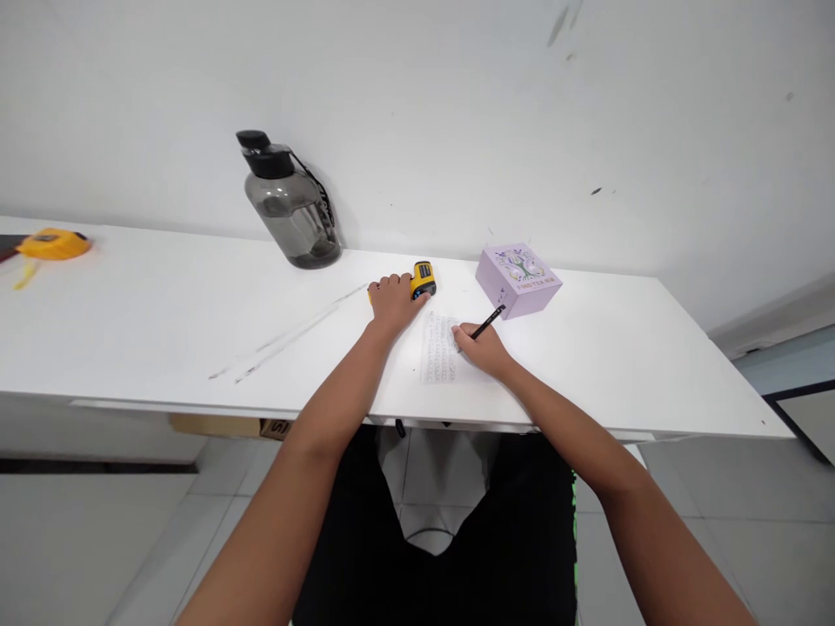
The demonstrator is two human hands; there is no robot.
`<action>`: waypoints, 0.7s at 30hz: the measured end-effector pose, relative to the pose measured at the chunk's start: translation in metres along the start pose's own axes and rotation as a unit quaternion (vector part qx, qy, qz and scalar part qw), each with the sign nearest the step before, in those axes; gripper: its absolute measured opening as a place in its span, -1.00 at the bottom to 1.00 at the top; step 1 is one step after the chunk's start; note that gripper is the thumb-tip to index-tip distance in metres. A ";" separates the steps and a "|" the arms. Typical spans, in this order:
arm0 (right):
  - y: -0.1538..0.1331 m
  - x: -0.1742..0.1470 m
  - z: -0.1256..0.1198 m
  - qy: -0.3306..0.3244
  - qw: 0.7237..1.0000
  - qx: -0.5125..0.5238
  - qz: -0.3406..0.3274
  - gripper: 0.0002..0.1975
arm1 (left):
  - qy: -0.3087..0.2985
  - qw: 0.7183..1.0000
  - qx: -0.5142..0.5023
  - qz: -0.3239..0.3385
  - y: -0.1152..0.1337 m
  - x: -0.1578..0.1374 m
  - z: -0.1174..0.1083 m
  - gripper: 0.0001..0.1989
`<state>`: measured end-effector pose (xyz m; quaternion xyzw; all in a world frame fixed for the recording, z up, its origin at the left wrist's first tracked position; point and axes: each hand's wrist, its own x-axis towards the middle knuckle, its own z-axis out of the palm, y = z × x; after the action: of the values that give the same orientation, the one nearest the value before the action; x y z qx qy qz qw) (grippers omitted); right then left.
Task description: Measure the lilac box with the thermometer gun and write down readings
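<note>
My left hand [393, 300] is wrapped over the handle of a yellow-and-black infrared thermometer [424, 275] that lies on the white table. Only its head with a small screen and the end of its handle show past my fingers. To the right, my right hand [484, 348] grips a black pen [489, 322], its tip pointing down-left at the paper and hidden by my fingers. Under that hand lies a small sheet of paper [438, 352] covered with rows of handwriting. Just behind stands a lilac box [518, 283] with a printed tree on top.
Against the wall stands a large grey water bottle [293, 217] with a black lid, partly filled. At the far left lies a yellow tape measure [56, 244]. Dark streaks mark the white table [170, 322]. Below its front edge, a cardboard box [218, 424] is partly visible.
</note>
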<state>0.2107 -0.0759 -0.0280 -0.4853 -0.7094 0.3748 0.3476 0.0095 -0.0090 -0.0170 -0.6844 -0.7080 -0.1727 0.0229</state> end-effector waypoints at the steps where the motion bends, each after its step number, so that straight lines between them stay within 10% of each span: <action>1: 0.000 0.000 0.000 0.004 1.000 -0.001 0.003 -0.58 | 0.001 1.000 -0.001 0.001 0.000 0.000 0.000 -0.45; 21: -0.001 0.000 0.000 0.014 1.000 -0.009 -0.005 -0.55 | -0.017 1.000 -0.023 -0.006 0.004 -0.003 -0.003 -0.48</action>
<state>0.2107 -0.0755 -0.0272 -0.4902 -0.7102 0.3595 0.3551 0.0127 -0.0128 -0.0141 -0.6832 -0.7083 -0.1777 -0.0061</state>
